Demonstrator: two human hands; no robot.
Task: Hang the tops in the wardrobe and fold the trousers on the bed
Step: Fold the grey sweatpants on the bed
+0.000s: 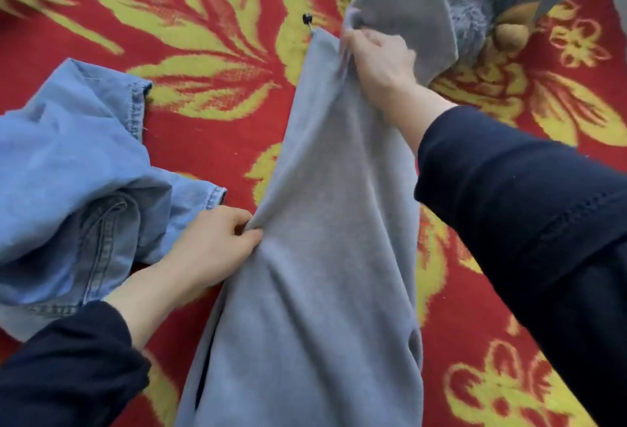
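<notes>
Your left hand [217,243] pinches the near left edge of the grey trousers [332,223]; your right hand [376,60] grips their far end, both clenched on cloth. The trousers lie lengthwise on the bed [210,12], over its red and yellow cover. They look soft, limp fleece, light and likely to sag, so hold them at edges and hems. Stiffer jeans [74,168] lie crumpled on the left.

No text, label, brand, number or sign can be read anywhere in the head view.
</notes>
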